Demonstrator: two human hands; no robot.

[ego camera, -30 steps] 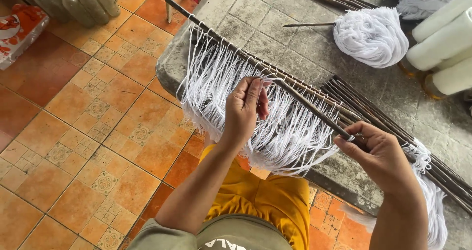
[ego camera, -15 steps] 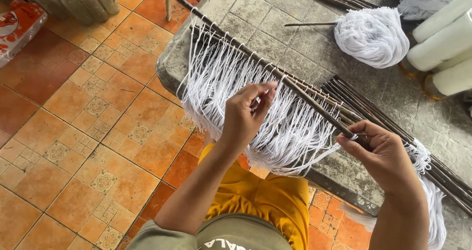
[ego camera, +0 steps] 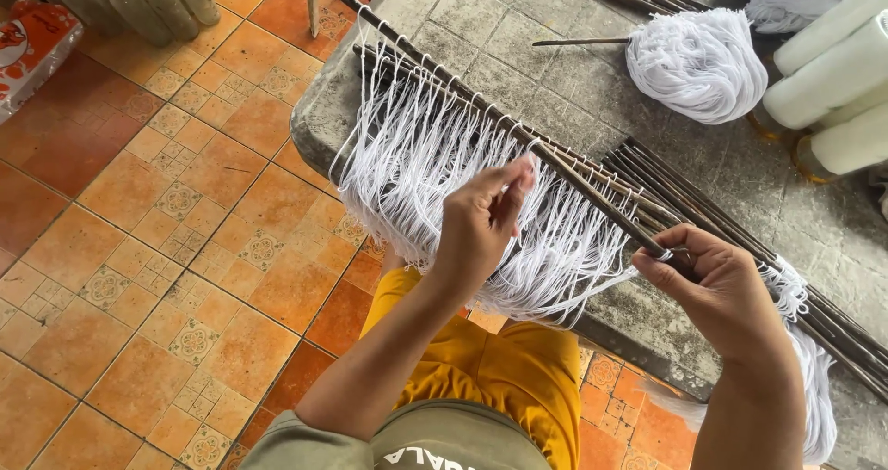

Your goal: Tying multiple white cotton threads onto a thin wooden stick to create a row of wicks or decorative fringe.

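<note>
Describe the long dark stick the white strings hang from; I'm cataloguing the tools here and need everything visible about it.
The long dark stick is thin, straight and brown-black, wood by its look. It lies slantwise along the edge of the grey stone slab, from upper left toward lower right. White strings are looped over it in a close row and hang off the slab's edge as a fringe. The right hand pinches its near end; the left hand pinches strings just below it. Similar sticks lie bundled beside it.
</note>
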